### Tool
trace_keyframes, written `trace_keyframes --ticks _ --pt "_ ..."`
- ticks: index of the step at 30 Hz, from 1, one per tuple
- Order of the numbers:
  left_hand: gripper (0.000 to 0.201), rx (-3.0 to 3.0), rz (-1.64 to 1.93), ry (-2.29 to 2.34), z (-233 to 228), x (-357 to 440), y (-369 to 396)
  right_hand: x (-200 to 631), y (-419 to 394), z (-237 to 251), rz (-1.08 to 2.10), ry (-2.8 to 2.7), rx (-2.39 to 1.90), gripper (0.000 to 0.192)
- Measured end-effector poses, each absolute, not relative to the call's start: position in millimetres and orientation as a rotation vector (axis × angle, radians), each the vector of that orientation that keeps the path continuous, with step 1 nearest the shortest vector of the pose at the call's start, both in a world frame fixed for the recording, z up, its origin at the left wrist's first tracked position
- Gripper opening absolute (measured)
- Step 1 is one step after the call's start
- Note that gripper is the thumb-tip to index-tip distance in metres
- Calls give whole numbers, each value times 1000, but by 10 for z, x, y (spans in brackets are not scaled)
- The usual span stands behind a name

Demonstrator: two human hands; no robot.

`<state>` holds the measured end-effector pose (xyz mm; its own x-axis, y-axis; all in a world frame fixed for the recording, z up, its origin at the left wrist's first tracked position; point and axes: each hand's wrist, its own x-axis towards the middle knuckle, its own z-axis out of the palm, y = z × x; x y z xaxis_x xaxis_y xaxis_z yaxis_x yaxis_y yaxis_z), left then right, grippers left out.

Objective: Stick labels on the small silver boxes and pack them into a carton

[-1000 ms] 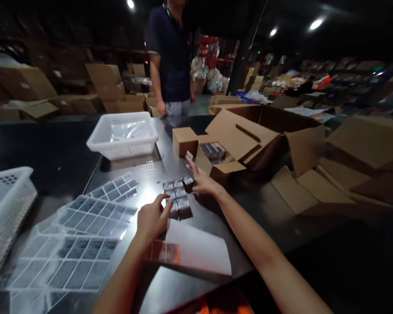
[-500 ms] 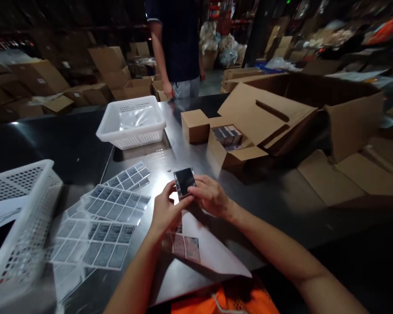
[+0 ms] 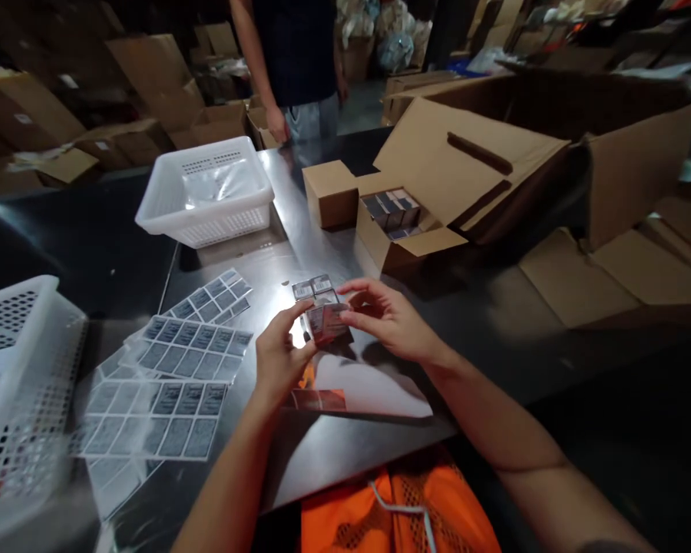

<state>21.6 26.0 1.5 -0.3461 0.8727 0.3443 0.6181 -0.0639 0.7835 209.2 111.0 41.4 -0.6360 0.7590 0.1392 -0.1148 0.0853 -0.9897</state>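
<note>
both hands [image 3: 334, 338], fingers clasped around one small box [image 3: 326, 322], above bare steel table [image 3: 299, 253] beside label sheets [image 3: 190, 349]

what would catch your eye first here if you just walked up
Both hands, left hand and right hand, meet at mid-table around a small box. Left of them lie label sheets on the steel table. Behind, an open carton holds more small boxes, and a white basket stands far left.

Your one head-worn camera looks forward and down, close over your left hand [image 3: 279, 357] and right hand [image 3: 388, 322]; beyond them stretches the shiny grey metal table [image 3: 495, 338].
</note>
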Motion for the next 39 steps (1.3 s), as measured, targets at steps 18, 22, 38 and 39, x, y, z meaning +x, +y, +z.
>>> trace_keyframes --ticks 18,22,38,39 --pt "44 1847 1263 1909 -9 213 218 2129 1123 335 1569 -1790 -792 33" --pt "45 1838 1261 1894 -14 212 217 2135 1123 331 1584 -1773 -794 40" --pt "43 1791 1254 1930 -22 238 207 2071 1059 352 1516 -1753 -844 60" --pt "43 1792 1255 1932 -32 245 209 2058 1046 352 1480 -1757 -886 61"
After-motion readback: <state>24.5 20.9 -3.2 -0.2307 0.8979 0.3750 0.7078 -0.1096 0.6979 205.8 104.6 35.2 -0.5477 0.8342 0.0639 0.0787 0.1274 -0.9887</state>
